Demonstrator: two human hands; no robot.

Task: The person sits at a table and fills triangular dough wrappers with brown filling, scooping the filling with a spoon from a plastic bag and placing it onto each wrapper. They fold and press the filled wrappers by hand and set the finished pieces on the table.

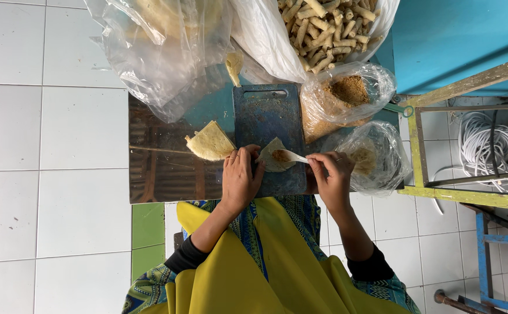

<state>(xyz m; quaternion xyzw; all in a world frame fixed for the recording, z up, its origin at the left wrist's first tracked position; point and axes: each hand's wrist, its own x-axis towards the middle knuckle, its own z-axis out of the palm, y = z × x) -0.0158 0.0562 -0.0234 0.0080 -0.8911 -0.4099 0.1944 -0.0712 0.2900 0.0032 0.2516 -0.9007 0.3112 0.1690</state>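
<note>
Where the dark cutting board (268, 125) lies across a low wooden table (161, 168), seen from above: triangular wrapper sheet (272, 157) flat on the board's near edge, between the two hands, a small heap of brown filling (280, 156) at its centre. Left hand (239, 177) palm down beside the sheet's left corner, fingers extended and close together, tips pressing the sheet's edge against the board, holding nothing. Right hand (332, 174) just right of the board's edge, fingers curled narrow around the handle of a white spoon (294, 156); long axis of the spoon running nearly level from right to left, bowl end over the filling, handle end hidden in the grip. Sheet thus lying left of the right fingers and right of the left fingertips, left hand touching it, right hand reaching it only through the spoon. Stack of pale wrapper sheets (209, 142) left of the board, just beyond the left hand, apart from it. Clear plastic bag of brown crumb filling (347, 96) open-mouthed at the board's far right corner; second clear bag (373, 154), crumpled, contents pale and unclear, just beyond the right hand. Large clear bag of finished pale rolls (323, 29) at top centre; another large clear bag (161, 40) at top left, contents blurred. No labels or signs legible. Yellow-green frame (469, 195) and coiled white cable (486, 151) at right, on white floor tiles.
</note>
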